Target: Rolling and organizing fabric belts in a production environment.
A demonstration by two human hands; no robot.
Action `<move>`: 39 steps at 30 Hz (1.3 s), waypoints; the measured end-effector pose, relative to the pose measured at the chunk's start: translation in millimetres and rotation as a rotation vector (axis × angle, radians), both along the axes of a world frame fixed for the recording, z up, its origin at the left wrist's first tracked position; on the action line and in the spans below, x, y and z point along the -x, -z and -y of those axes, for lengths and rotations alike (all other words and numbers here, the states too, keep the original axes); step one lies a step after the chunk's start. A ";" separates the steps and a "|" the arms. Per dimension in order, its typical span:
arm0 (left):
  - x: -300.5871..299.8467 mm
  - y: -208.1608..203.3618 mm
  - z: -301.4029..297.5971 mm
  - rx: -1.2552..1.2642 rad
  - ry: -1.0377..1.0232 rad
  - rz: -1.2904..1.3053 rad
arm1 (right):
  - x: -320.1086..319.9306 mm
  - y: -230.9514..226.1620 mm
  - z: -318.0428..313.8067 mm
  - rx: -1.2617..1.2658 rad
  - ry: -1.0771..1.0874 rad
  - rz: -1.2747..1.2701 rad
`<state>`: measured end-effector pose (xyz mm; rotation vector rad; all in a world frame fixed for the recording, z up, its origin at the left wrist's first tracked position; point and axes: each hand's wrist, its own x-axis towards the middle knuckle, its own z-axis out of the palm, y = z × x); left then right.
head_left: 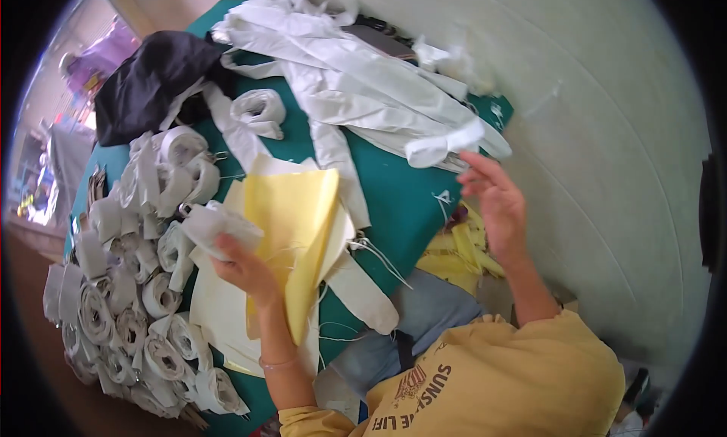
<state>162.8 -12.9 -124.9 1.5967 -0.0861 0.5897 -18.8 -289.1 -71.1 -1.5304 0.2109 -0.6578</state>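
My left hand (250,269) is closed round a rolled white cloth strip (214,223), over the left edge of some yellow sheets (284,210). My right hand (500,210) is raised at the right side of the table, its fingers bent and a little apart, with nothing seen in them. Just beyond its fingertips lies a folded white strip (443,145); whether they touch I cannot tell. Long white cloth strips (341,66) spread across the far part of the table. Cream sheets (216,304) lie under the yellow ones.
Many white rolls (159,293) are heaped along the table's left side. A black cloth or bag (155,77) sits at the far left, near a single roll (259,113). Loose threads hang at the green table's (401,202) near edge. A pale wall (606,157) stands on the right.
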 end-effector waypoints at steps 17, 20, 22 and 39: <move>11.1 -87.3 -79.4 0.341 -0.243 0.275 | -102.2 14.8 -185.3 1.305 -1.077 0.169; 21.3 -80.0 -56.4 0.275 -0.312 0.122 | -105.3 1.5 -169.7 1.581 -1.076 -0.046; 24.6 -63.8 -31.0 0.282 -0.188 0.013 | -101.3 -2.3 -151.2 1.753 -1.029 -0.210; -21.2 24.1 -12.3 0.146 -0.035 -0.039 | -111.7 42.1 -156.3 1.058 -0.628 -0.226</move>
